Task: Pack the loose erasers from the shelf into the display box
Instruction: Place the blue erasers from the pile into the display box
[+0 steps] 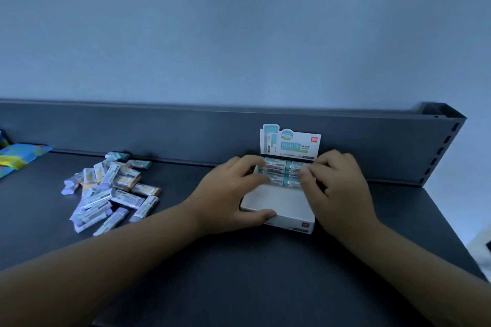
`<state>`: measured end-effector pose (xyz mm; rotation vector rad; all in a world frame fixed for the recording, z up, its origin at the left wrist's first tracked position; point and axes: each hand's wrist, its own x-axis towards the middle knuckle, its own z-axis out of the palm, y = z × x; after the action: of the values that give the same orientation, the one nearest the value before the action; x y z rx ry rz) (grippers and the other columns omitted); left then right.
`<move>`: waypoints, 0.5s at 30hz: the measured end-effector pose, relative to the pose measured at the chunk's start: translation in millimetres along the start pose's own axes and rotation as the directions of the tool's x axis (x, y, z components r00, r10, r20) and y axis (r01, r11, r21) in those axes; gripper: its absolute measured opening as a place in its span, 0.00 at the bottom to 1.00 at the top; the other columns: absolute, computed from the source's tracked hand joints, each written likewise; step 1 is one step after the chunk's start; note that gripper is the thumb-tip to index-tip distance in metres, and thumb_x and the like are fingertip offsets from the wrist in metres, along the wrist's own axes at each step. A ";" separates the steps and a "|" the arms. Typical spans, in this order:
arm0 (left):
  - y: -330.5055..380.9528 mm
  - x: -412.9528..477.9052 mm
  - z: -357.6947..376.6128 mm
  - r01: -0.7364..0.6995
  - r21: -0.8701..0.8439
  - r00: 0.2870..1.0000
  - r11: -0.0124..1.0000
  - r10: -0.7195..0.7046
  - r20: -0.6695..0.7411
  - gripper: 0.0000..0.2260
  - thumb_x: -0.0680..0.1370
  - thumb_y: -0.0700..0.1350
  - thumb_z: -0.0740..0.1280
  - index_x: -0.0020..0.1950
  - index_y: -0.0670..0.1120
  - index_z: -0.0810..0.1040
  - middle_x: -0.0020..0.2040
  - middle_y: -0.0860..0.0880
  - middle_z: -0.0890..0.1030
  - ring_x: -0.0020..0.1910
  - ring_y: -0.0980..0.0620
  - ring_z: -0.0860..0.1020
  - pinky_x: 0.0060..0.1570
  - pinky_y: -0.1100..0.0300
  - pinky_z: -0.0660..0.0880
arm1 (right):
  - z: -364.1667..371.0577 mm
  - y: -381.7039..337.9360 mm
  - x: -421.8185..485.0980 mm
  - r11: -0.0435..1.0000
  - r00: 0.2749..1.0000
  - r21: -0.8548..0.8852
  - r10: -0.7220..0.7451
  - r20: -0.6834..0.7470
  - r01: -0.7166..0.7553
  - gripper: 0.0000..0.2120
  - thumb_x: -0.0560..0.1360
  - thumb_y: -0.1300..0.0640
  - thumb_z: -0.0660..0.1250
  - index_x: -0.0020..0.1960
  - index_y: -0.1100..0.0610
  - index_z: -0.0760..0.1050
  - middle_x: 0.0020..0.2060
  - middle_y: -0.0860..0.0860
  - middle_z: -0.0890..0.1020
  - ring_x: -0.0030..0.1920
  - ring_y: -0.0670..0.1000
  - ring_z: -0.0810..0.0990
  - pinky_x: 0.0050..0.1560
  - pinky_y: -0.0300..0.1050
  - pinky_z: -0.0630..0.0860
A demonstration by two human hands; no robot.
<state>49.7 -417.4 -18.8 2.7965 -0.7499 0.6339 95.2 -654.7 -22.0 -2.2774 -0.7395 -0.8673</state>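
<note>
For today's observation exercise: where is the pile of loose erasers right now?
In the head view, the pile of loose erasers lies on the dark shelf, left of the display box and left hand.

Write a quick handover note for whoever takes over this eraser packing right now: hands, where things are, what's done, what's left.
Left hand: steadies the display box, thumb on its front edge, fingers on the packed erasers.
Right hand: fingertips press on the same rows from the right side; carries no loose eraser.
Done: teal erasers fill the back of the box, under its upright header card; the front part is bare.
Left: a pile of loose erasers lies on the dark shelf to the left, still to be packed.
</note>
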 end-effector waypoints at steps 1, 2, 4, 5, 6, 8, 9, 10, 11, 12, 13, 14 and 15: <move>0.5 -0.2 -0.8 -0.004 0.047 1.000 0.999 0.004 -0.010 0.30 0.76 0.71 0.62 0.63 0.48 0.80 0.68 0.49 0.74 0.56 0.49 0.76 0.54 0.52 0.76 | -5.3 -2.9 0.7 0.998 0.998 -0.043 -0.039 0.047 0.042 0.14 0.80 0.52 0.64 0.42 0.57 0.83 0.42 0.50 0.78 0.44 0.51 0.72 0.43 0.50 0.72; 1.6 -0.4 -1.7 -0.007 0.099 1.000 0.995 0.008 -0.011 0.31 0.75 0.72 0.62 0.64 0.48 0.79 0.68 0.49 0.75 0.57 0.49 0.76 0.54 0.51 0.76 | -12.2 -6.1 1.4 0.992 0.992 -0.098 -0.069 0.108 0.079 0.14 0.79 0.50 0.63 0.45 0.56 0.84 0.44 0.49 0.79 0.46 0.51 0.74 0.44 0.51 0.74; 7.6 -1.4 -4.5 0.006 0.170 1.000 0.985 -0.007 0.003 0.34 0.75 0.74 0.60 0.66 0.48 0.78 0.68 0.49 0.74 0.59 0.48 0.75 0.55 0.49 0.76 | -30.0 -16.1 3.4 0.981 0.970 -0.163 -0.064 0.235 0.104 0.16 0.79 0.45 0.61 0.53 0.52 0.83 0.50 0.46 0.81 0.52 0.50 0.75 0.50 0.52 0.76; 12.4 -1.8 -7.3 0.027 0.185 1.000 0.982 -0.029 0.011 0.35 0.74 0.75 0.59 0.67 0.49 0.76 0.69 0.50 0.74 0.61 0.48 0.75 0.56 0.49 0.75 | -39.5 -23.3 4.4 0.983 0.957 -0.165 -0.028 0.290 0.079 0.18 0.79 0.43 0.59 0.56 0.51 0.83 0.53 0.45 0.81 0.56 0.50 0.75 0.54 0.52 0.76; 17.9 -2.3 -11.6 0.054 0.196 0.998 0.979 -0.058 0.017 0.36 0.74 0.75 0.57 0.69 0.50 0.75 0.69 0.51 0.73 0.63 0.48 0.74 0.57 0.48 0.75 | -48.7 -31.8 5.0 0.986 0.940 -0.163 0.021 0.340 0.037 0.19 0.80 0.42 0.58 0.60 0.50 0.81 0.57 0.44 0.81 0.59 0.49 0.74 0.58 0.52 0.75; 26.5 -3.8 -24.1 0.107 0.232 0.993 0.967 -0.114 0.015 0.35 0.75 0.75 0.54 0.70 0.52 0.73 0.68 0.53 0.74 0.64 0.49 0.73 0.58 0.49 0.73 | -63.4 -51.1 5.8 0.983 0.900 -0.179 0.112 0.421 -0.038 0.22 0.81 0.40 0.56 0.67 0.48 0.76 0.64 0.43 0.78 0.65 0.47 0.71 0.65 0.48 0.71; 28.1 -5.2 -31.9 0.139 0.252 0.989 0.958 -0.149 0.021 0.35 0.75 0.75 0.51 0.69 0.53 0.73 0.66 0.54 0.75 0.63 0.49 0.73 0.58 0.49 0.73 | -67.8 -62.0 5.2 0.980 0.885 -0.188 0.141 0.444 -0.062 0.23 0.81 0.39 0.55 0.70 0.48 0.74 0.67 0.42 0.76 0.68 0.46 0.70 0.67 0.46 0.70; 27.8 -7.9 -40.2 0.178 0.262 0.980 0.948 -0.194 0.035 0.34 0.75 0.75 0.49 0.68 0.53 0.73 0.64 0.55 0.76 0.62 0.50 0.73 0.58 0.50 0.73 | -69.8 -73.5 3.6 0.977 0.875 -0.194 0.168 0.455 -0.086 0.24 0.81 0.39 0.54 0.72 0.48 0.71 0.69 0.42 0.74 0.70 0.45 0.68 0.69 0.46 0.69; 25.0 -12.3 -47.3 0.218 0.258 0.970 0.941 -0.238 0.049 0.35 0.74 0.75 0.47 0.66 0.53 0.74 0.61 0.55 0.77 0.60 0.50 0.74 0.57 0.50 0.73 | -69.3 -86.4 1.1 0.974 0.871 -0.197 0.192 0.452 -0.112 0.25 0.81 0.38 0.54 0.73 0.48 0.70 0.70 0.43 0.73 0.72 0.45 0.67 0.70 0.46 0.68; 20.5 -18.8 -53.7 0.251 0.242 0.961 0.937 -0.272 0.057 0.35 0.74 0.75 0.45 0.63 0.53 0.75 0.58 0.55 0.78 0.58 0.50 0.74 0.56 0.50 0.74 | -65.7 -100.2 -2.8 0.969 0.873 -0.200 0.223 0.435 -0.148 0.24 0.81 0.38 0.54 0.72 0.48 0.70 0.70 0.43 0.73 0.72 0.45 0.67 0.69 0.47 0.69; 15.6 -26.3 -59.8 0.273 0.226 0.955 0.935 -0.292 0.056 0.36 0.74 0.75 0.44 0.60 0.52 0.77 0.55 0.54 0.79 0.57 0.50 0.75 0.55 0.50 0.75 | -59.5 -115.3 -6.9 0.956 0.873 -0.216 0.273 0.404 -0.199 0.23 0.81 0.38 0.54 0.70 0.49 0.71 0.69 0.44 0.74 0.71 0.47 0.69 0.67 0.49 0.71; 10.4 -35.1 -65.9 0.288 0.218 0.951 0.933 -0.305 0.050 0.36 0.74 0.75 0.43 0.57 0.52 0.77 0.52 0.53 0.80 0.56 0.49 0.75 0.54 0.50 0.75 | -51.3 -131.8 -11.0 0.934 0.869 -0.242 0.337 0.362 -0.262 0.23 0.81 0.38 0.54 0.67 0.49 0.73 0.66 0.45 0.76 0.67 0.48 0.72 0.63 0.51 0.73; 5.3 -44.7 -71.3 0.298 0.217 0.949 0.930 -0.314 0.041 0.36 0.74 0.74 0.43 0.56 0.51 0.78 0.51 0.53 0.80 0.55 0.49 0.75 0.53 0.50 0.76 | -42.2 -148.9 -14.9 0.909 0.861 -0.261 0.398 0.317 -0.324 0.23 0.81 0.36 0.53 0.64 0.49 0.75 0.62 0.46 0.78 0.63 0.50 0.74 0.59 0.52 0.75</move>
<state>-13.3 -382.9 25.4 3.0510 -0.2555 0.5806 -29.9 -587.3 41.0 -2.6807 -0.3544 -0.3544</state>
